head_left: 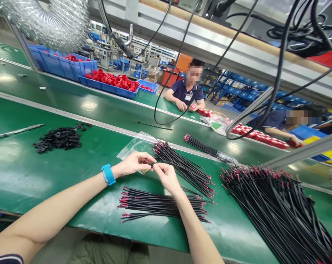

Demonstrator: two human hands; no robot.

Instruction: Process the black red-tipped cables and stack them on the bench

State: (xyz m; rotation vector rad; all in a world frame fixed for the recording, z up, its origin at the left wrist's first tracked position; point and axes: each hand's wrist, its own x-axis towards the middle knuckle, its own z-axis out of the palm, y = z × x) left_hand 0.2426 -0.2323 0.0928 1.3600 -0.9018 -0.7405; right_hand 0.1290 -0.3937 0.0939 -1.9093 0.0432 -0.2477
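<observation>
My left hand (135, 163), with a blue band (108, 174) on its wrist, pinches a small black part (152, 164) between thumb and fingers. The fingertips of my right hand (167, 176) close on the same part from the other side. Fingers cover most of it, so its exact shape is hidden. Just beyond my hands lies a bundle of black cables (186, 167) with reddish ends, beside a clear plastic bag (137, 143). A second cable bundle (152, 202) lies nearer me, partly beneath my right forearm. To the left is a pile of small flat black pieces (59, 139).
A large cable heap (273, 205) covers the right of the green table (14, 176). A pen (18, 131) lies far left. Blue bins (110, 90) of red parts stand across the bench. Hanging cords (278, 73) cross the view. Two co-workers (186, 90) sit opposite.
</observation>
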